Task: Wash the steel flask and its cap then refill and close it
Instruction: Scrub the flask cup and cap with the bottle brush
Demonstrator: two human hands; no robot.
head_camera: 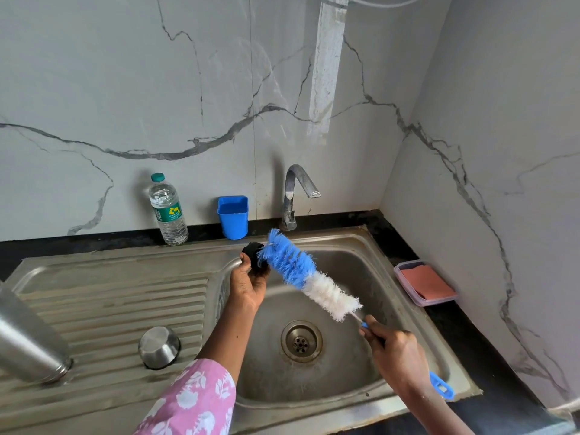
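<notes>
1. Head view: left hand [248, 285] held the black cap [255, 257] in curled fingers
2. Right hand [394, 351] gripped the brush [301, 273] handle, blue bristles touching the cap
3. Steel flask [28, 337] sat well left of both grips

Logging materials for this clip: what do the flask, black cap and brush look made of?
Flask: brushed steel by its look, a matte grey sheen with soft streaks.
Black cap, held in the left hand: dull surface, probably plastic.
Brush, gripped by the right hand: fluffy blue and white bristles, likely synthetic, on a thin stem; glossy blue handle, apparently plastic.
</notes>
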